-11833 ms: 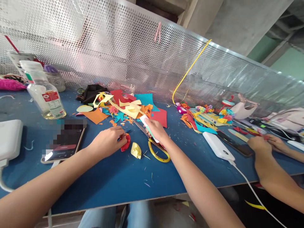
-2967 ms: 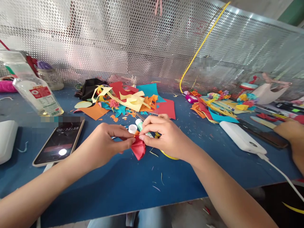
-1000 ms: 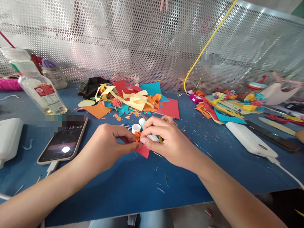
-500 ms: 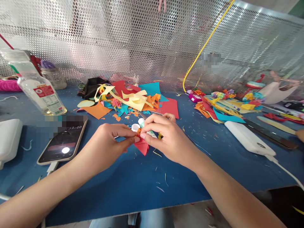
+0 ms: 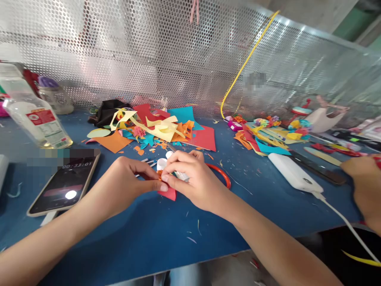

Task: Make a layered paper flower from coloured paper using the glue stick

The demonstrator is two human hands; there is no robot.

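Note:
My left hand (image 5: 126,186) and my right hand (image 5: 190,180) meet at the middle of the blue table (image 5: 154,230). Both pinch a small folded red paper piece (image 5: 168,193) with an orange bit at its top. My right hand also has a white glue stick (image 5: 178,174) tucked under its fingers. A white cap (image 5: 161,163) stands just behind the fingertips. Scissors with a red handle loop (image 5: 222,174) lie behind my right hand.
A heap of coloured paper scraps (image 5: 157,129) lies behind my hands. A phone (image 5: 64,186) lies at the left, a plastic bottle (image 5: 34,115) behind it. A white power bank (image 5: 294,176) with its cable lies right. Another person's hand (image 5: 361,186) works at the far right. A perforated metal screen (image 5: 178,63) walls the back.
Both hands have stayed pinched on the red paper piece, which now sits lower against the table. The view has shifted a little, so the scissors' red handle shows behind my right hand.

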